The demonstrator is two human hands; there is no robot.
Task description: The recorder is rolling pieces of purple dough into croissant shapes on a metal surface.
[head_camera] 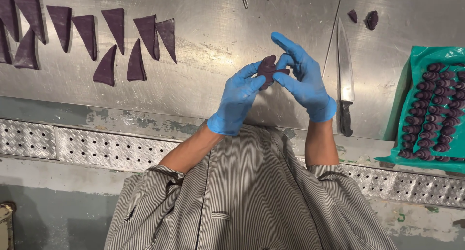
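A rolled piece of dark purple dough (pixel 268 69), ridged and tapering, is held above the steel surface (pixel 218 41) between both blue-gloved hands. The left hand (pixel 238 99) has its grip closed on the piece from below; the right hand (pixel 302 75) pinches its other end, index finger extended. The underside of the dough is hidden by fingers, so its full shape appears curled but cannot be confirmed. Purple dough triangles (pixel 87 34) are cut off at the left edge.
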